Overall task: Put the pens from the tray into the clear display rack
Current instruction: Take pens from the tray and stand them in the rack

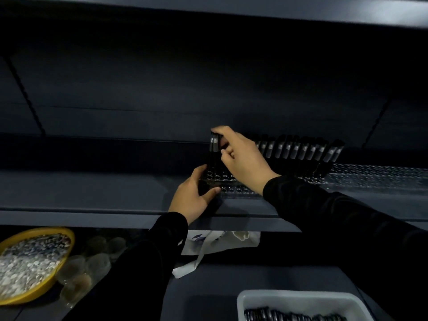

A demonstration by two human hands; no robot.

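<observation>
The right hand (240,156) pinched two upright black pens (214,148) over the clear display rack (234,189) on the shelf (92,193), while the left hand (193,198) gripped the rack's left end. About a dozen more pens (301,149) stood in the rack to the right, and others lay in one white tray (298,302) below.

Head cam, close, facing fwd-down at shelf (115,200).
</observation>
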